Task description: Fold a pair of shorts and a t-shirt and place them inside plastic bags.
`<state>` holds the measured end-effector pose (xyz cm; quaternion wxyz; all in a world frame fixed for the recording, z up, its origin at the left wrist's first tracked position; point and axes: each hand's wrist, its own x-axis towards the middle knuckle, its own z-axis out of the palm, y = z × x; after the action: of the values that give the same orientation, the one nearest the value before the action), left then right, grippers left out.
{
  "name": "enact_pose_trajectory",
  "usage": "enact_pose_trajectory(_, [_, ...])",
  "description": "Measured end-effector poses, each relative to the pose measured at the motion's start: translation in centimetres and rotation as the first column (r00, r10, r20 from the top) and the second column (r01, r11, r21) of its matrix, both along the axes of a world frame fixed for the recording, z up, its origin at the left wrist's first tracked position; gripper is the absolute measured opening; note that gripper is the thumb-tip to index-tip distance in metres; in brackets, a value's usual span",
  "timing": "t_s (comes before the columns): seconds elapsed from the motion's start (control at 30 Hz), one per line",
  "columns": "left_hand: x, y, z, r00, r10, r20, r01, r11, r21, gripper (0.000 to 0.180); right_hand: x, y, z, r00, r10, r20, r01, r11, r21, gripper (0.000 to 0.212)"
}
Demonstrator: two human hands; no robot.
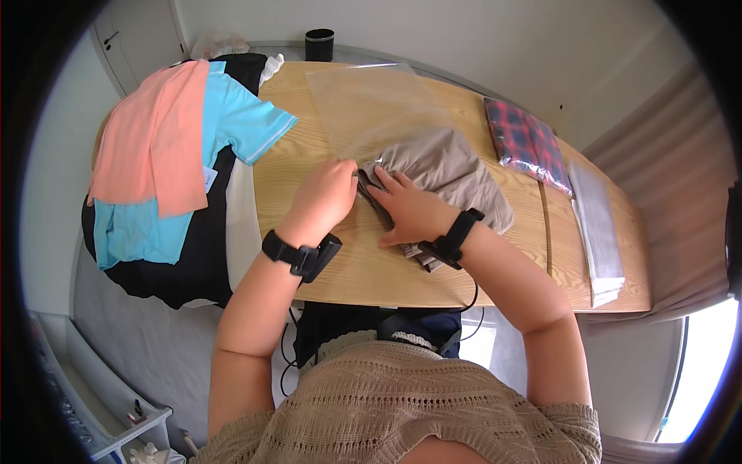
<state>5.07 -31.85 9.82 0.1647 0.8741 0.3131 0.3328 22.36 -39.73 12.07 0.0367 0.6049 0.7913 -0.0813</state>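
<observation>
A folded taupe garment (456, 174) lies near the middle of the wooden table, its collar-like darker edge toward my left. My right hand (416, 210) rests on it palm down, with fingers spread over that edge. Against the same edge, my left hand (326, 192) is closed, thumb side toward the cloth. What its fingertips grip is hidden; it could be the cloth or thin plastic. Beyond the garment a clear plastic bag (371, 100) lies flat, reaching up to the cloth. Whether the garment is on it or partly inside, I cannot tell. Both wrists wear black bands.
To the left, a salmon garment (151, 139) and a light blue shirt (243, 116) lie over black cloth (212, 255). On the right are a bagged plaid garment (527, 139) and a stack of clear bags (595, 232). A black bin (319, 46) stands behind the wooden table (340, 271).
</observation>
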Motion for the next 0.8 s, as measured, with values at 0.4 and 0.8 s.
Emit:
enact_pose_trajectory(0.4, [5.0,4.8,0.4,0.918,-0.040,-0.394,0.036,0.999,-0.017,0.020,-0.8,-0.7,-0.2,0.998,-0.016,0.064,0.024,0.992,-0.127,0.106])
enact_pose_trajectory(0.8, [5.4,5.5,0.7,0.846,-0.073,-0.529,0.190,0.967,0.172,0.010,-1.7,-1.1,-2.3,0.984,-0.073,0.165,0.072,0.997,0.009,0.084])
